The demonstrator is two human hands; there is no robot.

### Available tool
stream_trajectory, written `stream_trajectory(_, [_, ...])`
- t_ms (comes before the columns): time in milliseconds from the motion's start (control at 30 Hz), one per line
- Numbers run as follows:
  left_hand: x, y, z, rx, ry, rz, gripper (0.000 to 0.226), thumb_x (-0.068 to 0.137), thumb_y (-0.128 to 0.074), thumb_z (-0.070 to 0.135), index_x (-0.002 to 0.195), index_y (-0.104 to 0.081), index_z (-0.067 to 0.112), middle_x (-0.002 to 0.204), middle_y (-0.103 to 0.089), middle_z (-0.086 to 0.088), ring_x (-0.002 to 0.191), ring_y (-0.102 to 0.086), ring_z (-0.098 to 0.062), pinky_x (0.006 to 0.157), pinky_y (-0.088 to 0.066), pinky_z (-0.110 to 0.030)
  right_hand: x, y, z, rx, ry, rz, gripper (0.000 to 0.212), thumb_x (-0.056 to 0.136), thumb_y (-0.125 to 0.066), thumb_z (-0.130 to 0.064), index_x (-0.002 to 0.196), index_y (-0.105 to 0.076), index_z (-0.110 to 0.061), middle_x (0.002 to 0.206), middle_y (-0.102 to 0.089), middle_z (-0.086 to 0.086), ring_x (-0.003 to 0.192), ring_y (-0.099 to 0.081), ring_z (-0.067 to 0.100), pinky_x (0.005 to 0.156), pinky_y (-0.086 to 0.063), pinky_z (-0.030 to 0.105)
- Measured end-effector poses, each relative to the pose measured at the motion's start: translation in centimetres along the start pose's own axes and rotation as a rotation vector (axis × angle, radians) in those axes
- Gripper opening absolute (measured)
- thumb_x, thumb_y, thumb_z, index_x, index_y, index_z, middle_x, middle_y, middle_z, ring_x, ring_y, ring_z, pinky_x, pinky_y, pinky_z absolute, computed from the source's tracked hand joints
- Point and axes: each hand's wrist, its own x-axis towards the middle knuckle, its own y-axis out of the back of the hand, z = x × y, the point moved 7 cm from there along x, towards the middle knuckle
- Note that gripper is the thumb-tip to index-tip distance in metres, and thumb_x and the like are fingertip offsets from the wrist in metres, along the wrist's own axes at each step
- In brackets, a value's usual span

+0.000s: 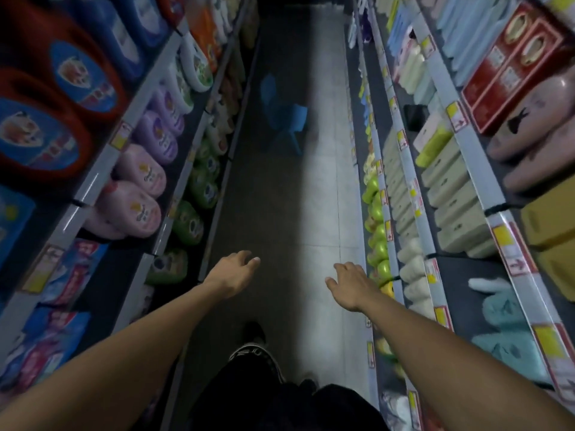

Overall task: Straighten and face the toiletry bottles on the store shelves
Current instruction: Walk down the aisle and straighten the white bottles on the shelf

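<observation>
I stand in a narrow store aisle looking down. My left hand point(235, 270) hangs over the dark floor with relaxed fingers and holds nothing. It is close to the lower left shelf, where green bottles point(188, 222) stand in a row. Above those sit pink bottles point(141, 209) and purple bottles point(155, 138). My right hand point(350, 283) reaches toward the low right shelf, fingers loose and empty, just short of a row of green and yellow bottles point(378, 244). Pale beige bottles point(404, 209) fill the shelf above them.
Large red and blue detergent jugs point(40, 138) crowd the upper left shelf. Red boxes point(510, 66) and pink slippers point(535, 129) sit on the upper right. A small blue plastic chair point(284, 115) stands in the aisle ahead. My shoe point(252, 353) shows below.
</observation>
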Motion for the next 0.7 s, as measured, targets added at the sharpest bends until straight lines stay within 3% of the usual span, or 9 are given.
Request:
stream_trajectory(300, [13.6, 7.9, 0.8, -0.054, -0.041, -0.027, 0.068, 0.105, -0.031, 0.062, 0.16, -0.034, 0.022, 0.164, -0.038, -0.007, 0.151, -0.036, -0.029, 0.122, -0.03, -0.043, 12.1, 7.1, -2.8, -0.014, -0.058, 0.011, 0.063, 0.107, -0.033, -0.05, 0.157, -0.033, -0.013, 0.159, -0.037, 0.012, 0.148, -0.031, 0.031, 0.116, -0.038, 0.049])
stream_trajectory(700, [29.5, 21.8, 0.0, -0.121, -0.06, -0.03, 0.067, 0.106, -0.034, 0.06, 0.161, -0.032, 0.023, 0.165, -0.038, -0.006, 0.15, -0.037, -0.028, 0.122, -0.031, -0.043, 27.1, 18.1, -11.8, -0.003, -0.109, 0.014, 0.065, 0.107, -0.033, -0.049, 0.161, -0.028, -0.013, 0.162, -0.034, 0.012, 0.15, -0.029, 0.032, 0.119, -0.035, 0.048])
